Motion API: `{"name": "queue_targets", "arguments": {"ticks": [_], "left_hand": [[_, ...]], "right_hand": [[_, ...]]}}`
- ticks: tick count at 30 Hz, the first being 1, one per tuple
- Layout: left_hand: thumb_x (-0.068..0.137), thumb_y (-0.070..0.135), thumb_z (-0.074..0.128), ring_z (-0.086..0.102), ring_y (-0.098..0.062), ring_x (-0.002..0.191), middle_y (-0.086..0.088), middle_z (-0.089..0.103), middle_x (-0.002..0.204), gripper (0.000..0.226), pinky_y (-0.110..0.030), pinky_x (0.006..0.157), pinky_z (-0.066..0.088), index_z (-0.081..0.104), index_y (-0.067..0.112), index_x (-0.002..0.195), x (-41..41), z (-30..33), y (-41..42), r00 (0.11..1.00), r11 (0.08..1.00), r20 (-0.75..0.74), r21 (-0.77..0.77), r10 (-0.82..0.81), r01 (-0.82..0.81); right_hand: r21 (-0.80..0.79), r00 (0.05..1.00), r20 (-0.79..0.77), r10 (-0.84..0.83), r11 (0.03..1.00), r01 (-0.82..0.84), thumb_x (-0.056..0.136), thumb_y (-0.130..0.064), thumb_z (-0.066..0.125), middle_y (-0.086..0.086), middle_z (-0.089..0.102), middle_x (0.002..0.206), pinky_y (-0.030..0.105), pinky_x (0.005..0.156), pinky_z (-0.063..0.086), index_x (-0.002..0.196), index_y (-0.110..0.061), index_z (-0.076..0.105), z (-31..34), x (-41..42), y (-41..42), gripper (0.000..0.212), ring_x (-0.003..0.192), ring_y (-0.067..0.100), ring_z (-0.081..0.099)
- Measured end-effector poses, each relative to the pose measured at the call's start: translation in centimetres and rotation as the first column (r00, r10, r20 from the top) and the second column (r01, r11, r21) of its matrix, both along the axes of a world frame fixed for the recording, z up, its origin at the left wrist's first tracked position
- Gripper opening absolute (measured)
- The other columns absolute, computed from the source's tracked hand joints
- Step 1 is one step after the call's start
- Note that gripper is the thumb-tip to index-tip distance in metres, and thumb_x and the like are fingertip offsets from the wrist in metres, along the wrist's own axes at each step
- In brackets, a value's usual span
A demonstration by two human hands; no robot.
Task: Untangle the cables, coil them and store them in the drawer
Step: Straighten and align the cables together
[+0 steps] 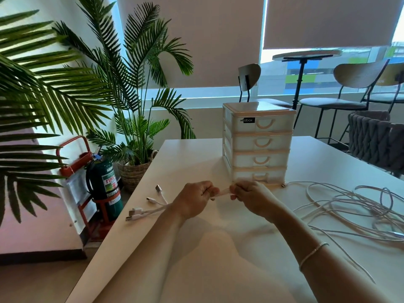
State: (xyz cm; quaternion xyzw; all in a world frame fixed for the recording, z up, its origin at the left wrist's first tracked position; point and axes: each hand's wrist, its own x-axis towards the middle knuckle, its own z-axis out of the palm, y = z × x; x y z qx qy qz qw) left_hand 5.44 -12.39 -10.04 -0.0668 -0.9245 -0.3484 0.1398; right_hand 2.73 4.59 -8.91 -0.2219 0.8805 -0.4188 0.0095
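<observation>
Two bare forearms reach in from the bottom edge over the white table, the right one wearing a thin beaded bracelet at the wrist. Both hands meet just in front of the drawer unit. On the left hand the fingers are curled in and pressed together around a short stretch of pale cable; on the right hand the fingertips are likewise curled, pinching the same stretch from the other side. That held bundle of cable runs taut between the two hands, and how many strands it holds I cannot tell.

From under the left hand a white multi-head cable end fans out to the left across the tabletop, its several plugs lying near the table's left edge. To the right of the right forearm a loose tangle of white cables sprawls over the table in overlapping loops, reaching out of view at the right edge.

Behind the hands stands a white four-drawer unit with beige handles, all four drawers closed; a small cable plug lies at its lower right corner.

Left of the table, on the floor, a green fire extinguisher sits in a red stand, beside a potted palm in a woven basket. Farther back are stools, a round high table and roller blinds over the windows.
</observation>
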Motion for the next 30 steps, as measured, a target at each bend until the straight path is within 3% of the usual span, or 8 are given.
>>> {"name": "queue_targets", "arguments": {"ticks": [3, 6, 10, 14, 17, 23, 26, 30], "left_hand": [[0.093, 0.026, 0.053, 0.052, -0.029, 0.071, -0.016, 0.059, 0.073, 0.029, -0.026, 0.064, 0.033, 0.061, 0.000, 0.084, -0.2, -0.4, -0.4, 0.996, 0.998, -0.056, -0.010, 0.067, -0.067], [0.093, 0.026, 0.054, 0.045, -0.022, 0.063, -0.004, 0.051, 0.062, 0.027, -0.020, 0.057, 0.033, 0.062, 0.002, 0.084, -0.2, -0.4, -0.5, 0.995, 0.997, -0.069, 0.022, 0.072, -0.071], [0.093, 0.022, 0.053, 0.041, -0.004, 0.054, 0.006, 0.051, 0.063, 0.019, -0.009, 0.051, 0.034, 0.063, 0.005, 0.096, -0.2, -0.2, -0.8, 1.000, 1.000, 0.008, 0.006, -0.024, 0.024], [0.097, 0.019, 0.046, 0.043, 0.000, 0.057, 0.001, 0.059, 0.080, 0.021, -0.005, 0.053, 0.035, 0.060, 0.010, 0.108, -0.1, 0.0, -0.9, 0.997, 0.995, 0.043, -0.069, -0.070, 0.072], [0.098, 0.019, 0.042, 0.046, -0.005, 0.062, 0.003, 0.058, 0.078, 0.023, -0.005, 0.055, 0.036, 0.060, 0.011, 0.109, -0.1, 0.0, -1.4, 0.996, 0.995, 0.078, -0.091, -0.034, 0.041], [0.098, 0.022, 0.043, 0.049, -0.020, 0.075, -0.008, 0.059, 0.084, 0.024, -0.022, 0.061, 0.031, 0.063, 0.009, 0.102, -0.1, -0.1, -1.7, 0.996, 0.998, 0.085, -0.066, 0.031, -0.025], [0.098, 0.019, 0.042, 0.055, -0.027, 0.089, -0.013, 0.065, 0.095, 0.024, -0.022, 0.065, 0.030, 0.061, 0.005, 0.098, 0.1, 0.1, -1.3, 0.999, 0.995, 0.035, -0.095, 0.025, -0.021], [0.098, 0.019, 0.043, 0.058, -0.027, 0.098, -0.010, 0.067, 0.102, 0.023, -0.026, 0.078, 0.040, 0.061, 0.005, 0.098, 0.0, 0.2, -0.9, 1.000, 0.994, -0.011, -0.112, 0.008, -0.009]], "right_hand": [[0.129, 0.975, 0.163, 0.152, 0.976, -0.173, 0.095, -0.026, 0.048, -0.005, 0.047, 0.065, 0.021, 0.056, 0.032, 0.066, -0.024, 0.061, 0.3, 0.6, -0.1, 0.031, 0.061, 0.008, 0.040], [0.110, 0.982, 0.138, 0.133, 0.983, -0.148, 0.095, -0.025, 0.048, -0.006, 0.047, 0.064, 0.015, 0.051, 0.031, 0.066, -0.025, 0.060, 0.4, 0.6, -0.1, 0.031, 0.057, 0.007, 0.039], [0.085, 0.998, -0.067, -0.007, 0.996, 0.013, 0.095, -0.022, 0.047, -0.010, 0.046, 0.060, 0.013, 0.044, 0.030, 0.069, -0.021, 0.060, -0.2, -0.1, 0.2, 0.029, 0.050, 0.006, 0.039], [0.159, 0.986, -0.158, -0.061, 0.983, 0.086, 0.096, -0.024, 0.045, -0.009, 0.055, 0.068, 0.026, 0.058, 0.033, 0.079, -0.018, 0.064, -0.6, -0.7, 0.2, 0.026, 0.056, 0.003, 0.042], [0.149, 0.980, -0.170, -0.104, 0.980, 0.130, 0.096, -0.024, 0.045, -0.003, 0.064, 0.083, 0.027, 0.065, 0.039, 0.088, -0.013, 0.068, -0.7, -1.1, 0.3, 0.027, 0.069, 0.012, 0.052], [0.086, 0.991, 0.110, -0.071, 0.994, 0.062, 0.095, -0.027, 0.047, -0.004, 0.047, 0.063, 0.025, 0.057, 0.031, 0.066, -0.024, 0.057, -0.7, -1.5, 1.0, 0.031, 0.058, 0.011, 0.040], [0.224, 0.995, 0.095, -0.010, 0.975, -0.011, 0.097, -0.032, 0.041, -0.002, 0.052, 0.074, 0.028, 0.066, 0.036, 0.073, -0.024, 0.054, -0.7, -1.2, 1.1, 0.029, 0.069, 0.014, 0.047], [0.373, 0.984, -0.179, 0.008, 0.926, 0.060, 0.099, -0.036, 0.032, 0.002, 0.054, 0.108, 0.033, 0.087, 0.041, 0.111, -0.023, 0.057, -0.4, -0.2, 0.0, 0.031, 0.104, 0.024, 0.052]]}}
